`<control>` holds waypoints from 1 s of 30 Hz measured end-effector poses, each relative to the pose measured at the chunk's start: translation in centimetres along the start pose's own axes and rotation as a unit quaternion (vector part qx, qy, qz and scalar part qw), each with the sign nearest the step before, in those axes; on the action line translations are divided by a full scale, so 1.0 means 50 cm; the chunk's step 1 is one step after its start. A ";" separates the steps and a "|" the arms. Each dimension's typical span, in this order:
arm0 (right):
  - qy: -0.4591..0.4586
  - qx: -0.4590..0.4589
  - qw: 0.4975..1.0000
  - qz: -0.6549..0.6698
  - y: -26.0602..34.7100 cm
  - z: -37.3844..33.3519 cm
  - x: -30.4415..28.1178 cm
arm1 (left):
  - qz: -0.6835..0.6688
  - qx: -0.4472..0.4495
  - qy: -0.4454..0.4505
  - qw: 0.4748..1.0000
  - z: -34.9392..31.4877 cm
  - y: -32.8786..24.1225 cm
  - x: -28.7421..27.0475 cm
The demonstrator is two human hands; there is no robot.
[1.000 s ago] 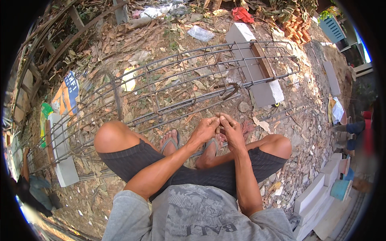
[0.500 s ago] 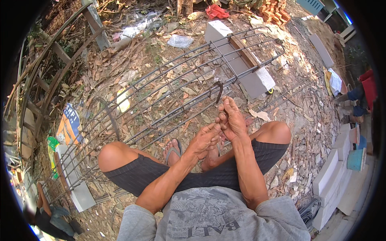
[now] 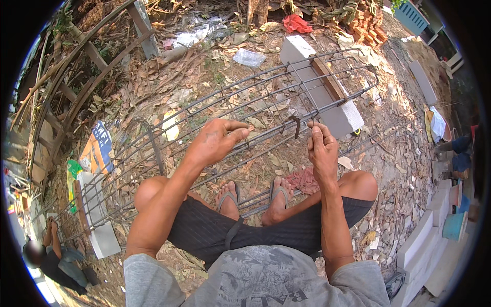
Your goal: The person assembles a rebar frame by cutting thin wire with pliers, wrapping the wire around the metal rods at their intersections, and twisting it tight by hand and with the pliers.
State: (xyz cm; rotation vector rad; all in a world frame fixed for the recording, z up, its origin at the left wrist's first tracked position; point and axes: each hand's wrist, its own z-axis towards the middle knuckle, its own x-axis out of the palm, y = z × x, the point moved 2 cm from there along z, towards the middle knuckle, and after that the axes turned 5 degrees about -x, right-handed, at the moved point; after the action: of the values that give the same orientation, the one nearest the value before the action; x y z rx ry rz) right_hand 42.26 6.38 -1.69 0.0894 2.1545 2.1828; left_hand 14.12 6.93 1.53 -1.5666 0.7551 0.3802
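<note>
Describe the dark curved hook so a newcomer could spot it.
Find the long steel-bar cage stretching across the ground, then the right hand at its near side. The dark curved hook shows just left of that hand; its bent shape sets it apart from the straight bars around it.

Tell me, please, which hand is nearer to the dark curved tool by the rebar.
Right: the right hand is just to the right of the dark curved tool, while the left hand is farther away, to its left.
</note>
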 end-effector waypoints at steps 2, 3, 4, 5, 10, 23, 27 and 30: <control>0.014 -0.034 0.999 -0.019 0.008 0.020 0.018 | 0.079 -0.053 -0.027 0.995 0.084 0.054 -0.076; 0.029 -0.072 0.995 -0.069 0.016 0.028 0.036 | 0.120 -0.098 -0.023 0.988 0.125 0.102 -0.097; 0.041 -0.110 0.986 -0.121 0.023 0.038 0.048 | 0.119 -0.100 -0.030 0.987 0.159 0.146 -0.098; 0.047 -0.138 0.977 -0.154 0.008 0.057 0.053 | 0.094 -0.135 -0.007 0.986 0.194 0.191 -0.093; 0.089 -0.114 0.952 -0.271 0.027 0.084 0.098 | 0.061 -0.164 0.029 0.984 0.250 0.280 -0.006; 0.283 -0.483 0.522 -0.643 -0.025 0.317 0.333 | -0.241 -0.277 0.167 0.915 0.290 0.302 0.031; 0.396 -0.486 0.439 -0.643 -0.045 0.312 0.392 | -0.266 -0.284 0.176 0.904 0.295 0.322 0.034; 0.388 -0.545 0.437 -0.602 -0.050 0.311 0.401 | -0.295 -0.282 0.157 0.899 0.291 0.320 0.033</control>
State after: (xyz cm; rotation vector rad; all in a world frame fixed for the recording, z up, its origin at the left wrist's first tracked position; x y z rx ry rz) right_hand 23.76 23.75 -4.17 -1.9844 -0.1378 1.9181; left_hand 7.47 20.78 -13.77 -2.3491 0.3760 -0.1316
